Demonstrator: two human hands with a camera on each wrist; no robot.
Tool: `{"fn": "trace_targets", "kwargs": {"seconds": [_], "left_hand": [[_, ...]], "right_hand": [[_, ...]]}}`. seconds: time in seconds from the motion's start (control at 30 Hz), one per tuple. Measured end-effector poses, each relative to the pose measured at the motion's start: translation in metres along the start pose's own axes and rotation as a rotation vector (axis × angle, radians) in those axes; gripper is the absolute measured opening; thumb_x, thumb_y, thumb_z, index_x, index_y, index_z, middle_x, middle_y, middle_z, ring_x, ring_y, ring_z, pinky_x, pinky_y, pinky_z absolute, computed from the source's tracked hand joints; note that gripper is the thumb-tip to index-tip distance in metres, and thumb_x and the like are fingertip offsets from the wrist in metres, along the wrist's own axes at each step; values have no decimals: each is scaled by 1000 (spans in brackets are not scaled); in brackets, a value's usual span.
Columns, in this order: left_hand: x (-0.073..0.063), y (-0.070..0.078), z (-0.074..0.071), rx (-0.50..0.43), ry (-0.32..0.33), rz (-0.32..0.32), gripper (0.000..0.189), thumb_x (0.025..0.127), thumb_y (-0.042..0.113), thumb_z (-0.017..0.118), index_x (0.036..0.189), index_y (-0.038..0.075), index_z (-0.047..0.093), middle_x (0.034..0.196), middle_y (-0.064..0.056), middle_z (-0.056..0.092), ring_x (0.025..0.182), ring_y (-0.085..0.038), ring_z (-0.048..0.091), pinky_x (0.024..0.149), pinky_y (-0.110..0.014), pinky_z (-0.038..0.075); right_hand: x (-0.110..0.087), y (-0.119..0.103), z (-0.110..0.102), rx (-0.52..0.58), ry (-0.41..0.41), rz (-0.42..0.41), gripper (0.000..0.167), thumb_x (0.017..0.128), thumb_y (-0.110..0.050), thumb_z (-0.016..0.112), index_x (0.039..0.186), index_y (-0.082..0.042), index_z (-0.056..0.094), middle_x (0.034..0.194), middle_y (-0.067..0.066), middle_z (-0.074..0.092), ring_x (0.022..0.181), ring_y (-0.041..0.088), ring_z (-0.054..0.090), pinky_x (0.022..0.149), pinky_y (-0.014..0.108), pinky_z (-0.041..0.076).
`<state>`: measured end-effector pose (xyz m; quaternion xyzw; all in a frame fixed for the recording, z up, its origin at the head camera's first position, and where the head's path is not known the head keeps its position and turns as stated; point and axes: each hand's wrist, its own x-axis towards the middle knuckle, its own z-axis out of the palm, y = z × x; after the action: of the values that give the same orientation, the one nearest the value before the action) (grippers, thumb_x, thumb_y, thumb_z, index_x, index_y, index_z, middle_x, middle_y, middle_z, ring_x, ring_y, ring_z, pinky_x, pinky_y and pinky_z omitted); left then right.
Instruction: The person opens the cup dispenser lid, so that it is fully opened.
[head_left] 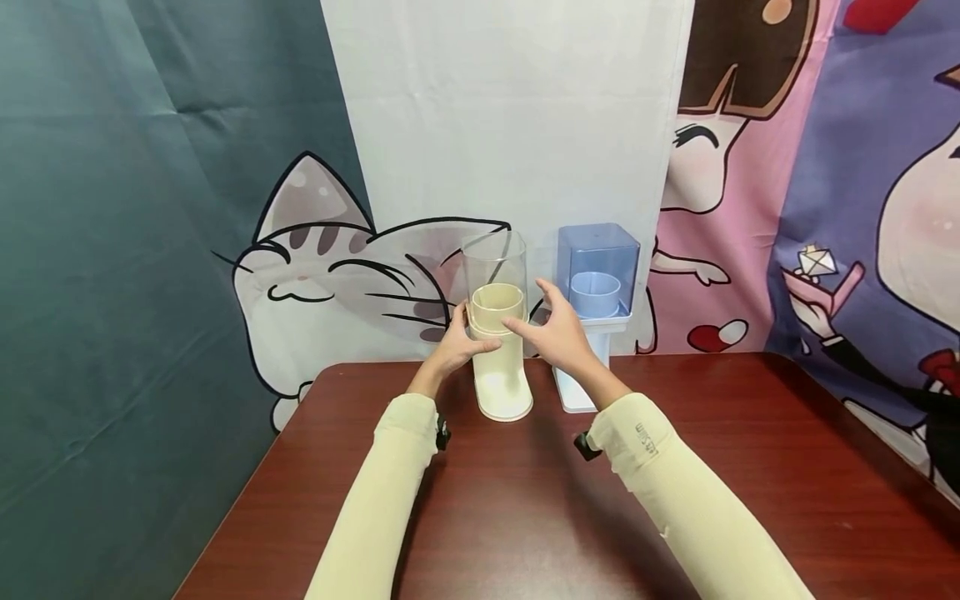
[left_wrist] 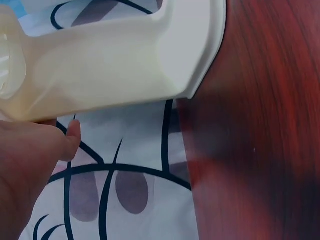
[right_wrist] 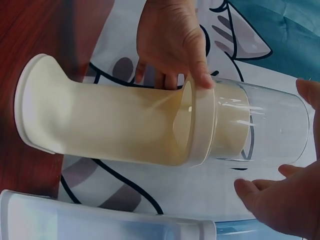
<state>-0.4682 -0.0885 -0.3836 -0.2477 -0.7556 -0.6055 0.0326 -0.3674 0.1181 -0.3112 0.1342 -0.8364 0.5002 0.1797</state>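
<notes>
A cream dispenser (head_left: 502, 387) stands upright on the table, with a clear cylinder (head_left: 489, 257) on top and a cream ring (right_wrist: 231, 119) inside the cylinder's lower end. From its left side my left hand (head_left: 452, 348) holds it near the collar (right_wrist: 203, 125), thumb in front and fingers behind. My right hand (head_left: 558, 333) is spread to the right of the clear cylinder, its thumb and fingers apart around the cylinder's side in the right wrist view. In the left wrist view, the dispenser's curved foot (left_wrist: 192, 45) meets the table.
Close on the right stands a second dispenser with a blue box-shaped cover (head_left: 598, 250) and a white base (head_left: 576, 396). A cartoon-printed cloth (head_left: 517, 108) hangs right behind both, along the back edge of the dark red wooden table (head_left: 495, 500).
</notes>
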Motion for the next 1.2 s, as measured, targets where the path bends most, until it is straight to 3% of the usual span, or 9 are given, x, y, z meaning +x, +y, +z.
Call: {"fn": "trace_targets", "kwargs": {"seconds": [0.13,0.33,0.5,0.87,1.0,1.2], "left_hand": [[2,0,7,-1,47,-16,111,76,18,86,155,5,9,154,-20,27,139,-30,33,116,-42,24],[-1,1,17,-18,115,3,105,72,8,85,148,1,13,146,-21,31,130,-30,40,112,-40,31],[-4,0,23,-49,151,28,103,71,9,86,146,2,15,144,-21,32,128,-30,41,111,-39,31],[-25,11,30,-65,84,42,109,73,10,85,153,3,11,152,-19,30,135,-30,36,114,-41,27],[-37,16,37,-52,64,62,104,73,9,85,151,3,16,149,-19,33,133,-31,37,113,-43,28],[-51,28,48,-50,55,73,118,65,32,93,151,3,18,149,-18,34,133,-29,38,111,-42,32]], "right_hand": [[-2,1,-2,-5,2,17,90,85,-43,76,155,-9,30,155,18,34,142,35,34,109,51,36],[-7,6,-5,-14,-7,14,90,85,-43,75,155,-9,30,156,16,34,143,35,33,109,53,35],[-9,6,-9,-7,6,-2,87,85,-41,76,153,-9,32,155,17,36,142,33,35,109,52,37],[-19,6,-22,13,-15,-27,89,85,-35,78,154,-7,29,156,18,33,140,36,36,108,54,37],[-25,7,-27,15,-26,-37,91,84,-35,79,155,-8,28,158,15,31,140,36,36,108,53,36],[-35,4,-37,46,-33,-75,92,84,-32,80,155,-7,27,157,14,31,140,36,36,108,54,36]]}}
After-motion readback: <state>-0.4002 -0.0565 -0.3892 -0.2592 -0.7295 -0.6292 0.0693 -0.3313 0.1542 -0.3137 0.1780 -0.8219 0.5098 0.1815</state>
